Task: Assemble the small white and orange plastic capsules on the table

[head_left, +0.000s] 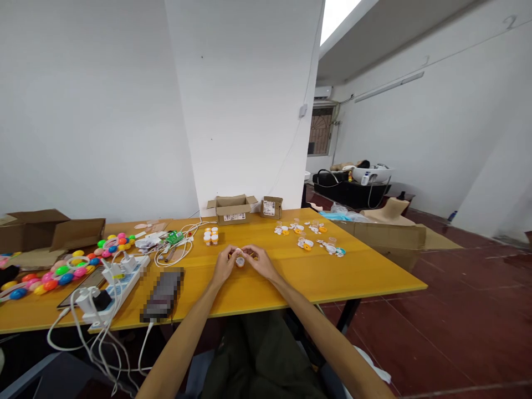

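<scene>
My left hand and my right hand meet over the table near its front edge. Fingertips of both are pinched around a small white plastic part, whose exact kind is too small to make out. Just below it stands a small clear cup, between my hands. Whether any finger touches the cup is hard to tell. Further back on the left, several small jars with white lids and orange bands stand in a tight block. To the right lie loose sets of clear cups and white, orange and teal parts.
Two cardboard boxes, one open and one smaller, stand against the wall. A phone, a power strip with tangled white cables and colourful balls occupy the left. The table's right edge borders a large carton.
</scene>
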The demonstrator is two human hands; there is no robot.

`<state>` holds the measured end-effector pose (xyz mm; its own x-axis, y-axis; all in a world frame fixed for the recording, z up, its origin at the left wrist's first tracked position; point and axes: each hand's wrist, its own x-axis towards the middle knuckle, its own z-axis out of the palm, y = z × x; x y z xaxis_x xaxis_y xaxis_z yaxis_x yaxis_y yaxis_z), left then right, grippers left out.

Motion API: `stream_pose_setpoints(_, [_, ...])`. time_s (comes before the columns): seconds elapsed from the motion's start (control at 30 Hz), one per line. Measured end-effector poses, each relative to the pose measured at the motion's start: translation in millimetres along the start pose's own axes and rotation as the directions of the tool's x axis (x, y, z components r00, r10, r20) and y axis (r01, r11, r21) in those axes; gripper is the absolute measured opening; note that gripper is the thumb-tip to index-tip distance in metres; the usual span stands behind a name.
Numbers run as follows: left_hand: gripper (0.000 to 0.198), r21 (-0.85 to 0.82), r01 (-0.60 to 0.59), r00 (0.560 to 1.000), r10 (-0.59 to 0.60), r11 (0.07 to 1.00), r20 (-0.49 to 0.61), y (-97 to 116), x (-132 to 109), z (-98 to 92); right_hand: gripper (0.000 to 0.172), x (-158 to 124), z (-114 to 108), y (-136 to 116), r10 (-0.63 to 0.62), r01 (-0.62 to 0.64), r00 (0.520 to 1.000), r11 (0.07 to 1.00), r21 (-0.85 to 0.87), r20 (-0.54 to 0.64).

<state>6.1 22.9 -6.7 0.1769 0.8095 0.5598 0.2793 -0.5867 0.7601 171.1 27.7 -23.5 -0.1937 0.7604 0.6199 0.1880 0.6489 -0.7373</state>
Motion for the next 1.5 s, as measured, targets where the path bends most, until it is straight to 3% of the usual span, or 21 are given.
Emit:
stream_pose_setpoints(0.33, [0.030,0.025,0.009,1.000,-0.009,1.000,0.018,2.7,-1.1,-0.4,0.024,0.0,0.4,1.8,0.014,-0.014,1.000,1.000,0.005,0.024])
stream_pose_setpoints(0.83, [0.032,-0.036,-0.011,0.999,0.013,0.999,0.043,-5.6,0.9,-0.8,0.027,-1.5,3.7,-3.5,-0.101,0.101,0.994,0.995,-0.011,0.048])
stream_pose_setpoints(1.03, [0.033,-0.018,-0.003,0.999,0.004,1.000,0.047,-3.7,-0.5,-0.2,0.026,-2.8,4.2,-2.8,-0.082,0.083,0.996,0.996,-0.022,0.032])
stream_pose_setpoints(1.3, [0.025,0.136,-0.038,0.999,0.040,0.990,-0.014,-6.8,-1.9,-5.2,0.022,0.8,1.6,2.5,0.039,-0.039,0.998,0.999,-0.002,-0.039])
stream_pose_setpoints(1.5, [0.021,0.291,-0.020,0.998,0.001,0.956,0.064,-10.9,-10.8,-7.6,0.023,2.1,1.6,4.2,0.100,-0.095,0.989,0.994,0.049,-0.105])
